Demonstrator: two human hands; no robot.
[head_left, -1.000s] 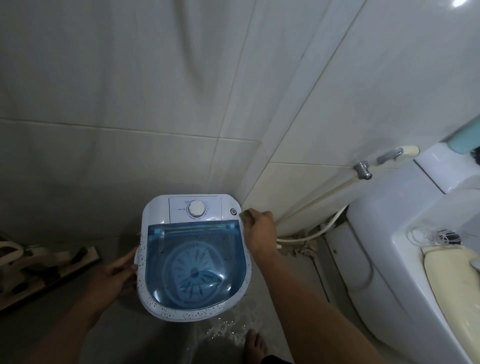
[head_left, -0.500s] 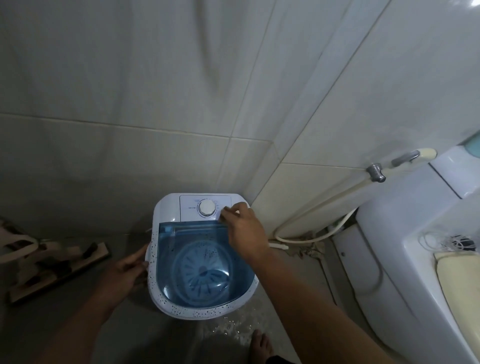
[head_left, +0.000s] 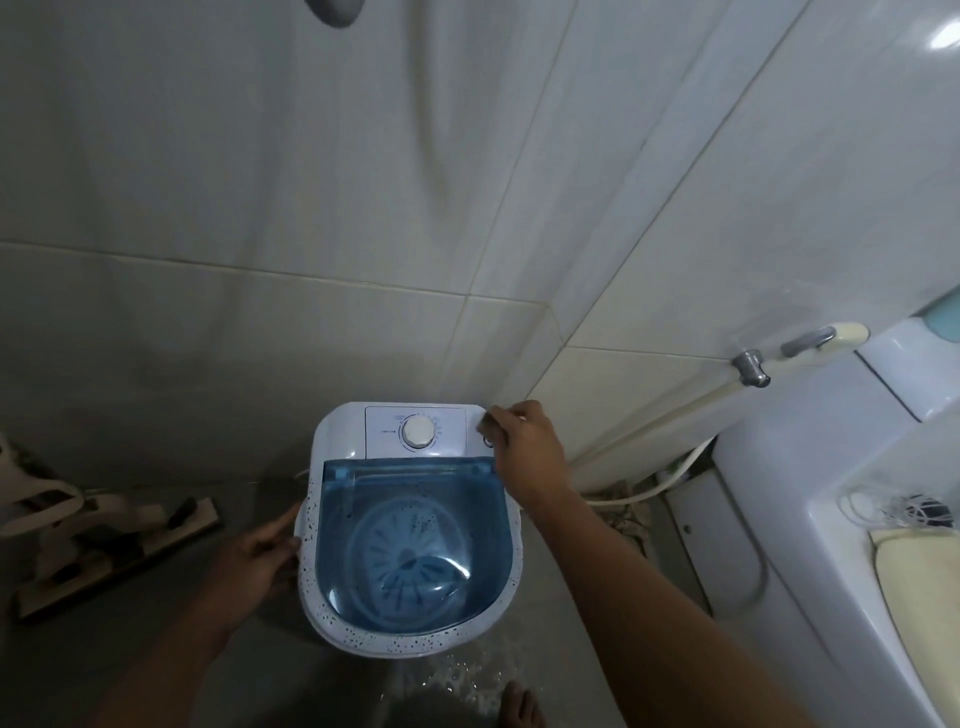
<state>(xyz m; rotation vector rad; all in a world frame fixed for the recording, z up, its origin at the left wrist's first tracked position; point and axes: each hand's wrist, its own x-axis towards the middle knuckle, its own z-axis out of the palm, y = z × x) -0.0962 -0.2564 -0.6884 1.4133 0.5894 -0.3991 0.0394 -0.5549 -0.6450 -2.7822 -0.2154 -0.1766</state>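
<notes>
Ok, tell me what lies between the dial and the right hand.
In the head view, only bare white panel and a small round button beside the right hand separate it from the dial.

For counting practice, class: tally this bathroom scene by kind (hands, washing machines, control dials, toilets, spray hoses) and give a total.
Hands: 2 (left hand, right hand)
Mini washing machine: 1
Control dial: 1
Toilet: 1
Spray hose: 1
Total: 6
</notes>
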